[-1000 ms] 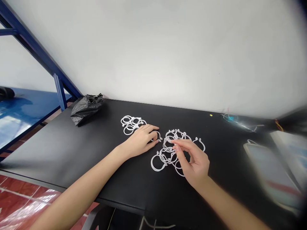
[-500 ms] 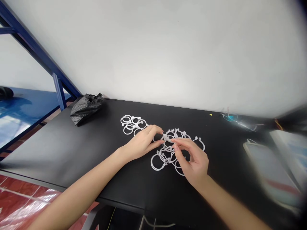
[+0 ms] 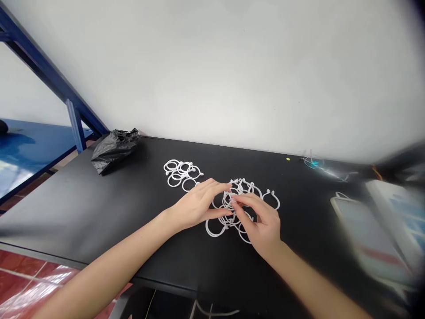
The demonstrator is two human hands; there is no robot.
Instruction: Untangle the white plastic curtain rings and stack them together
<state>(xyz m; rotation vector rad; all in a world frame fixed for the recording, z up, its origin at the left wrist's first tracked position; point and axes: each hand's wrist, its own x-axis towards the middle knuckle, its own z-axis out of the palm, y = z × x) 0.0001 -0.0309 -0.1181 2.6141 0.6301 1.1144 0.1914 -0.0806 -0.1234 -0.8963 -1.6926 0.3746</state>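
Observation:
Several thin white open rings (image 3: 206,228) with small knobs at their ends lie in a tangled pile on the black table (image 3: 149,199). My left hand (image 3: 197,201) reaches over the pile's left side, its thumb and index finger spread apart around some rings. Across from it, my right hand (image 3: 264,223) pinches a white ring (image 3: 229,201) between thumb and fingertips; its outline merges with the rings underneath. Farther left, beyond my left hand, is a second cluster of white rings (image 3: 181,168). One open ring (image 3: 279,203) sits at the pile's right edge.
A crumpled black plastic bag (image 3: 114,148) lies at the back left. On the right are a blurred pale phone-like object (image 3: 368,235) and a white box (image 3: 395,217). Clear plastic (image 3: 327,170) and a yellow speck (image 3: 287,159) lie near the wall (image 3: 215,88).
My left thumb and index finger have spread apart, having been pinched together at the rings. My right hand has shifted slightly left and stays pinched. The view has moved a little.

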